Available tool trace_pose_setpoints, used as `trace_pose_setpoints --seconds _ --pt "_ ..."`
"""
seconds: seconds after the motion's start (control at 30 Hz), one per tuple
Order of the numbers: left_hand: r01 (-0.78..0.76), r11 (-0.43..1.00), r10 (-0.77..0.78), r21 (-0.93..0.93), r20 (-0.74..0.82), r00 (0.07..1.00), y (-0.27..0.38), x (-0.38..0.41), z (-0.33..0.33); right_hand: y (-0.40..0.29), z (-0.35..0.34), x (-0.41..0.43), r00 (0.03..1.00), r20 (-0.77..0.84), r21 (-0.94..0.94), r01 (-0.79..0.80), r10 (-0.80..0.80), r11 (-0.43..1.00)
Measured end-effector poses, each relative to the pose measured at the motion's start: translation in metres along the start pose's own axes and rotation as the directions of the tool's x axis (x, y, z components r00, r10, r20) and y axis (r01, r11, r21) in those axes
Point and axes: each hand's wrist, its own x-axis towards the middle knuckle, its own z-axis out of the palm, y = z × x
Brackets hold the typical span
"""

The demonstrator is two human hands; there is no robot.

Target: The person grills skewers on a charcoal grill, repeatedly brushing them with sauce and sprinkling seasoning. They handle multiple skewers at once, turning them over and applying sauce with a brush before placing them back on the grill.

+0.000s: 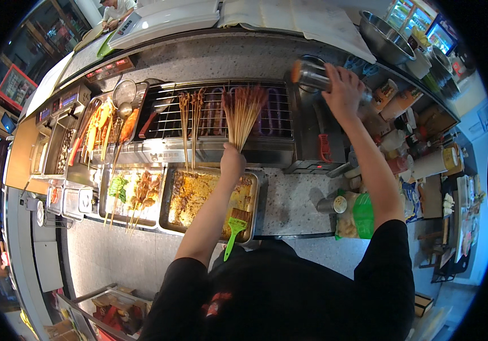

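A fanned bunch of meat skewers (244,111) is gripped by its bare stick ends in my left hand (232,164). Their meat ends lie over the wire grate of an electric grill (278,115). My right hand (342,89) holds a metal shaker (314,76), tilted on its side and blurred, to the right of the grate. A few thinner skewers (192,123) rest on the grate left of the bunch. Below my left arm is an oily metal tray (184,200). A basting brush with a green handle (236,230) leans across that tray's right side.
Left of the grill, a tray holds cooked skewers (99,128) and a mesh strainer (124,93). A lit tray (106,200) carries vegetable and meat skewers. A metal can (332,204) and bagged food (356,217) stand at right, near several bottles (397,162). Beyond the counter, a person (116,13) sits.
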Motion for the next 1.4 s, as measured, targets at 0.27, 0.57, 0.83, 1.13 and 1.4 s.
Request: trace_pose_setpoints --seconds 0.27,0.57,0.83,1.13,1.4 --pt "0.767 0.070 0.290 -0.638 0.748 0.597 0.009 0.016 -0.025 -0.058 0.022 0.043 0.998 0.027 -0.042 0.051 -0.050 0.998" --pt "0.730 0.265 0.053 -0.630 0.765 0.641 -0.017 0.003 0.006 -0.068 0.059 0.051 0.982 0.086 -0.122 0.176 -0.166 0.977" --pt "0.295 0.793 -0.037 -0.533 0.442 0.896 -0.027 -0.003 0.027 -0.033 0.021 0.029 0.994 0.089 -0.114 0.077 -0.067 0.990" --pt "0.393 0.573 -0.017 -0.719 0.469 0.883 -0.002 -0.009 0.002 0.001 0.009 0.008 0.999 0.037 -0.089 -0.029 0.033 0.996" --pt "0.726 0.048 0.079 -0.686 0.728 0.681 -0.005 -0.008 0.001 -0.050 0.043 0.035 0.995 0.099 -0.107 0.041 -0.031 0.993"
